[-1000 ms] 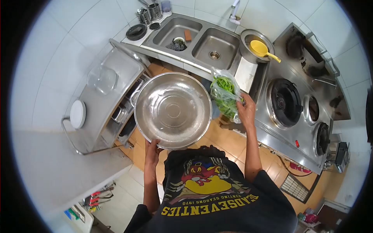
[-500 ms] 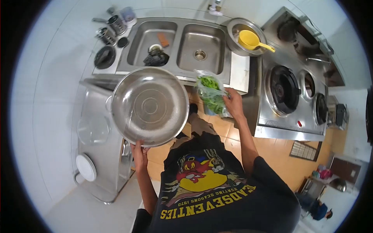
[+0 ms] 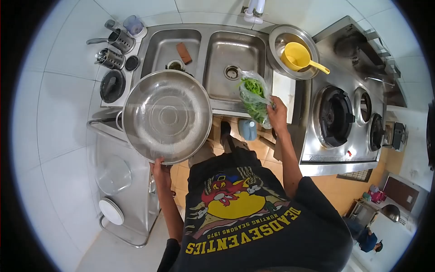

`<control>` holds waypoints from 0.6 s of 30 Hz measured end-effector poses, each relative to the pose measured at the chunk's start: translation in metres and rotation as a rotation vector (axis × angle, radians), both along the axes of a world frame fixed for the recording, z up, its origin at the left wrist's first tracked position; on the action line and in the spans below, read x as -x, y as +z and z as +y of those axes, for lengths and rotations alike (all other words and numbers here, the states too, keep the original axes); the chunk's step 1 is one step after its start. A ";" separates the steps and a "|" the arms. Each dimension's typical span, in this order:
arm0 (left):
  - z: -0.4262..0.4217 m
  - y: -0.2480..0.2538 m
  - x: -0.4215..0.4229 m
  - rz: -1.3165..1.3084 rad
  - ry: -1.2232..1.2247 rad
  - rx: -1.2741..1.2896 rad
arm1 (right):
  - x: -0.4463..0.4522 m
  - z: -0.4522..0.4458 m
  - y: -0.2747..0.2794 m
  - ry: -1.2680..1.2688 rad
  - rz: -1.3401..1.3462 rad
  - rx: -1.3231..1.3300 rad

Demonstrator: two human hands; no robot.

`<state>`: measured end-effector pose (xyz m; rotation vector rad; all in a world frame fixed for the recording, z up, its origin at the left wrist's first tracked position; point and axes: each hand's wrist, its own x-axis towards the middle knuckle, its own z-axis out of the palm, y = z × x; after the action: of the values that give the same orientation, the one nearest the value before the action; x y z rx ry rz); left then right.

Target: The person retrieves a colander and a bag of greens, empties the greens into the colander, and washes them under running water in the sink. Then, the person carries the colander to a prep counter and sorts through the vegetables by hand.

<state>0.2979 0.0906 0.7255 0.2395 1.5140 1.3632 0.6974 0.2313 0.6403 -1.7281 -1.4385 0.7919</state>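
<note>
My left hand (image 3: 161,172) grips the near rim of a large round metal colander (image 3: 167,115), fingers closed on it. The colander hangs in front of the left sink basin and covers its near part. In my right hand (image 3: 277,112) is a clear plastic bag of green vegetables (image 3: 254,97), pinched at its side. That bag overlaps the near right corner of the right sink basin (image 3: 217,59). Under the sink edge stands a blue-grey plastic jug (image 3: 247,129).
An orange-brown block (image 3: 184,53) lies in the left basin. Right of the sink, a metal bowl (image 3: 276,47) holds a yellow dipper (image 3: 297,56). A stove burner (image 3: 334,115) is further right. Utensil holders (image 3: 120,41) stand left. A steel rack holds white plates (image 3: 111,211). Another person (image 3: 369,240) is far right.
The view has shifted toward the sink. The bag has moved further over the right basin, and the colander now hides the dark scrubber-like bundle in the left basin. Both hands keep their holds.
</note>
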 end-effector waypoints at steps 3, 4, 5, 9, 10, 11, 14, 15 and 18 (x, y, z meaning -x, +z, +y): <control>0.026 -0.006 0.009 0.002 -0.043 0.040 | -0.010 0.005 -0.003 -0.054 -0.036 0.047; 0.038 -0.008 0.010 0.001 -0.075 0.052 | -0.014 0.004 -0.003 -0.082 -0.040 0.018; 0.051 -0.012 0.012 -0.004 -0.113 0.064 | -0.018 0.002 -0.001 -0.110 -0.062 0.009; 0.089 -0.019 0.009 -0.041 -0.232 0.093 | -0.034 -0.014 0.010 -0.256 -0.158 -0.018; 0.096 -0.030 0.017 -0.031 -0.326 0.100 | -0.042 -0.019 0.004 -0.297 -0.171 -0.047; 0.103 -0.033 0.016 -0.033 -0.343 0.098 | -0.046 -0.025 -0.001 -0.340 -0.183 -0.074; 0.122 -0.035 0.002 -0.022 -0.387 0.107 | -0.046 -0.040 0.004 -0.448 -0.265 -0.182; 0.129 -0.034 -0.004 -0.037 -0.408 0.099 | -0.049 -0.040 0.002 -0.484 -0.291 -0.222; 0.138 -0.034 -0.022 -0.060 -0.453 0.085 | -0.060 -0.043 -0.035 -0.551 -0.307 -0.207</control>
<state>0.3201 0.2283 0.6914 0.4534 1.3606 0.9358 0.7578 0.1887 0.6053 -2.0011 -1.0915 0.0836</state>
